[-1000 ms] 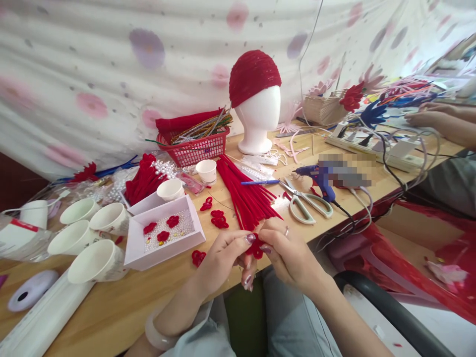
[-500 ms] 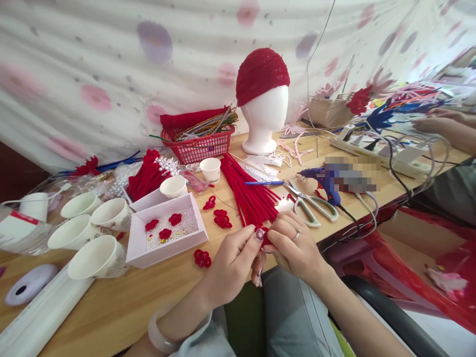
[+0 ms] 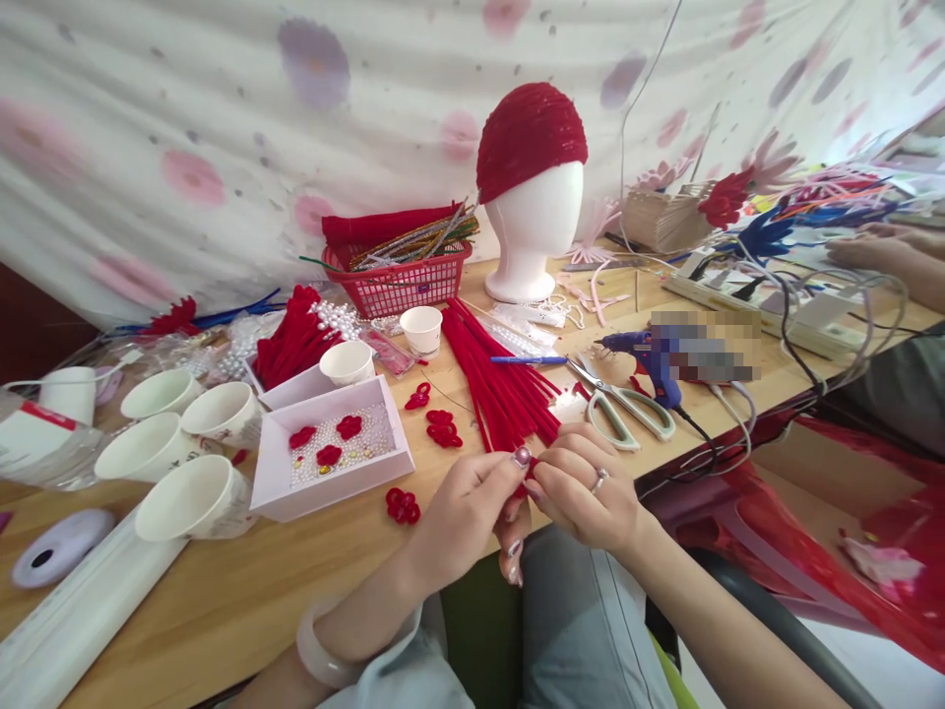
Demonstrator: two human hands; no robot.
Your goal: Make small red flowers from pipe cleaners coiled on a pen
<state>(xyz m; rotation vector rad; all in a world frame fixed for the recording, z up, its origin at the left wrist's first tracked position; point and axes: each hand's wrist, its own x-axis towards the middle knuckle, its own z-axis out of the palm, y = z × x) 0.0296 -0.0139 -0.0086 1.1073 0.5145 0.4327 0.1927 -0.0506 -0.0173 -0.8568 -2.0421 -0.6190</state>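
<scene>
Left hand (image 3: 465, 512) and right hand (image 3: 587, 487) pinch small red knot (image 3: 526, 471) between fingertips, at near edge of bench (image 3: 221, 601), just below red pipe cleaners (image 3: 498, 389). Scissors (image 3: 624, 404) nearby.

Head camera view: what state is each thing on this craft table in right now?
Left hand: pinching a small red piece.
Right hand: pinching the same red piece.
Scissors: lying flat, blades shut.
Glue gun: resting on the table, cord attached.
Pink box: open, holding beads and red flowers.
Paper cups: upright.
Red basket: filled with sticks.
Foam head: upright, wearing a red cap.
</scene>
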